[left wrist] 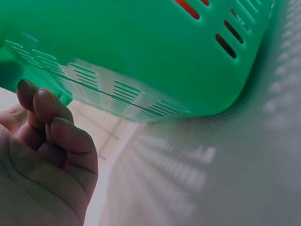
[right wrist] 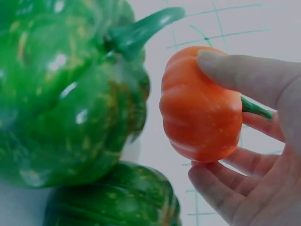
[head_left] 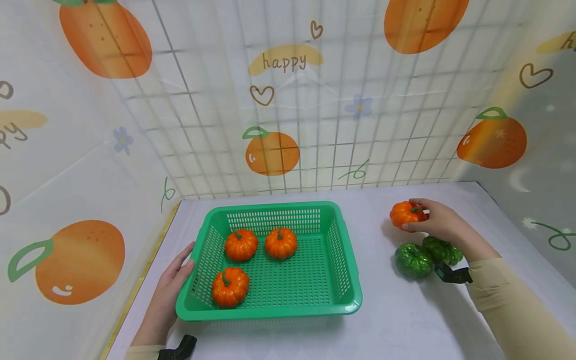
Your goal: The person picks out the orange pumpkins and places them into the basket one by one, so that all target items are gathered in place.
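Observation:
On the right, my right hand [head_left: 443, 221] pinches a small orange pumpkin [head_left: 402, 216] between thumb and fingers. Its green stem points toward the palm in the right wrist view, where the thumb lies across the orange pumpkin [right wrist: 202, 108]. Two green mottled pumpkins, one rounder [head_left: 413, 261] and one partly behind the wrist [head_left: 443, 251], sit just below that hand. My left hand [head_left: 167, 287] holds the left rim of a green plastic basket [head_left: 270, 314], fingers bent beneath the rim in the left wrist view. Three orange pumpkins [head_left: 241, 245] lie inside the basket, toward its left.
A white-covered table [head_left: 378, 320] carries everything, with a yellow strip [head_left: 139, 280] along its left edge. Behind stands a wire grid [head_left: 310, 150] under a sheet printed with oranges and hearts; similar printed sheets hang at both sides.

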Available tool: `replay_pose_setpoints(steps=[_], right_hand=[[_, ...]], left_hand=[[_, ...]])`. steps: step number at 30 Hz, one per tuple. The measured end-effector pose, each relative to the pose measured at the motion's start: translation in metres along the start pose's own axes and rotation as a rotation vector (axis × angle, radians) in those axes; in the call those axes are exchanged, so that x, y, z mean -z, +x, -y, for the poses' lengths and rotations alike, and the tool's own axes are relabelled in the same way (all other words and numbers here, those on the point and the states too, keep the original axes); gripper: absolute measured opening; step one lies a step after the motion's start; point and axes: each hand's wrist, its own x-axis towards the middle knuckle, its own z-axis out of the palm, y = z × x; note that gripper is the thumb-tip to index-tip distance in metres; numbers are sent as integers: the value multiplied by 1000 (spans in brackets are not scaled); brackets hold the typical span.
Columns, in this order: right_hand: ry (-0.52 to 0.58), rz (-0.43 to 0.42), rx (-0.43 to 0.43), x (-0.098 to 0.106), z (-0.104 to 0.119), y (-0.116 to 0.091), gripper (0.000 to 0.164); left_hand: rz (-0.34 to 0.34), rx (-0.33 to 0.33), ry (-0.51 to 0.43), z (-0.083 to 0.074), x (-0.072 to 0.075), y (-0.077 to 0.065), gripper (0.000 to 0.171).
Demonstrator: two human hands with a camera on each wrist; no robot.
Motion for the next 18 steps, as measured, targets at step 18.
replay_pose_setpoints(steps=[18], right_hand=[[70, -25, 104, 15, 47, -26, 87]], left_hand=[[3, 1, -3, 1, 0, 0, 56]])
